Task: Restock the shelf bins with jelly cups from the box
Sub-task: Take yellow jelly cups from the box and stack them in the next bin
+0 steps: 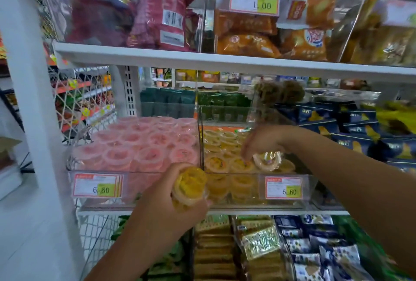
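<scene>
Two clear bins stand side by side on the middle shelf. The left bin [135,190] is packed with pink jelly cups [144,143]. The right bin [315,181] holds yellow jelly cups [216,163]. My left hand [166,208] grips a stack of yellow jelly cups [191,187] just in front of the divider between the bins. My right hand [263,143] reaches into the right bin, its fingers on a tilted yellow cup [267,160] lying on the others. The box is not in view.
White shelf board [202,58] hangs close above the bins, carrying clear bins of red and orange snack packs [162,19]. Blue snack bags [351,127] lie to the right. Price tags [96,185] hang on the bin fronts. Packaged snacks [258,249] fill the shelf below.
</scene>
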Available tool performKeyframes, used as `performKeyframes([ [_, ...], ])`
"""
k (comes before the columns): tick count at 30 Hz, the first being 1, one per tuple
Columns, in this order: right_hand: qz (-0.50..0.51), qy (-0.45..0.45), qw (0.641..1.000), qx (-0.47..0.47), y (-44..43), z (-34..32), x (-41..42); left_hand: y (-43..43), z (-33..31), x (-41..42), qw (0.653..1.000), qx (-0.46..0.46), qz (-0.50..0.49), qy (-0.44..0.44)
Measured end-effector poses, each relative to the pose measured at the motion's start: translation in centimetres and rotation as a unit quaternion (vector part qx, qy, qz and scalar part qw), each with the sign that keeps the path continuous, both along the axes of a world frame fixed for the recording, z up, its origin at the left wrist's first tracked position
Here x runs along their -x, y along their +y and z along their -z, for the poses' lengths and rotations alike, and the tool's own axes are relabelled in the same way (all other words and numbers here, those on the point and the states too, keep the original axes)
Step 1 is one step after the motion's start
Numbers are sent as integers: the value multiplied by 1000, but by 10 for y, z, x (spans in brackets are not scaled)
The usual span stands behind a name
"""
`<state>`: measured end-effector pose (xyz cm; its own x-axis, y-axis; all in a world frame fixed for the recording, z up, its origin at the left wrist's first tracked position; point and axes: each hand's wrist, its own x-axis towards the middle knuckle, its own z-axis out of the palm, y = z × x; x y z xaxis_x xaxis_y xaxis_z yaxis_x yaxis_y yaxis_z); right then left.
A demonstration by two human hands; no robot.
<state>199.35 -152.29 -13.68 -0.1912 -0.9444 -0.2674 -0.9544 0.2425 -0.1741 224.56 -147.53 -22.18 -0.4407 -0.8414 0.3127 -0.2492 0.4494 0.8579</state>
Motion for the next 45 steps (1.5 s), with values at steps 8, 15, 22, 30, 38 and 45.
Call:
performKeyframes([
  [8,29,39,999,13,3,2,23,-6,3,2,1000,-6,4,-16],
  [15,32,7,998,55,21,12,25,-4,2,11,1000,16,10,-24],
  [22,26,-120,988,97,35,10,36,-1,4,18,999,26,12,-22],
  [30,-20,-42,987,154,31,35,38,5,0,26,999,33,21,-17],
  [38,-113,-274,936,187,85,-15,-12,5,-4,35,998,48,-8,-28],
  [45,-119,-219,954,167,98,-4,-44,12,-20,59,987,119,-8,-105],
])
